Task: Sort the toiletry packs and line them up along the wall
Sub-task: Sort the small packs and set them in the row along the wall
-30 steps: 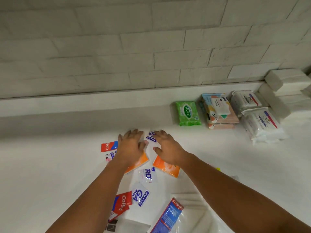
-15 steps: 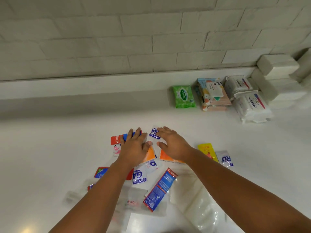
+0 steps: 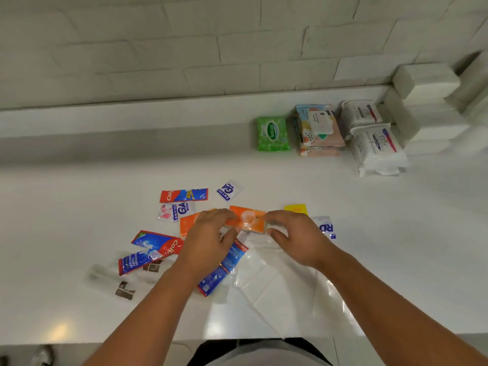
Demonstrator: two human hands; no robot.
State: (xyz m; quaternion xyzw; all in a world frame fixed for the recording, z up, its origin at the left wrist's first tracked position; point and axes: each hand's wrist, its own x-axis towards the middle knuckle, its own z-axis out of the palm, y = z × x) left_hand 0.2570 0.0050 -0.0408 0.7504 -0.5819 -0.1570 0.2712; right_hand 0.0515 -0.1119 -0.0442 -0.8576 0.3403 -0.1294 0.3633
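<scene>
Both hands pinch one orange sachet [image 3: 247,220] at the table's [image 3: 79,307] centre: left hand [image 3: 208,240] gripping its 9 o'clock end, right hand [image 3: 295,237] its 3 o'clock end, fingers curled. Sorted wipe packs [image 3: 272,133] sit at 2 o'clock along the wall [image 3: 158,48].

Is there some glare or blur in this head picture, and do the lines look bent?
In the head view, glare spots sit on the white counter and on the clear plastic bag; the white blocks at the far right are smeared; the ledge below the brick wall curves, so the wide lens distorts; the hands look fairly sharp.
</scene>
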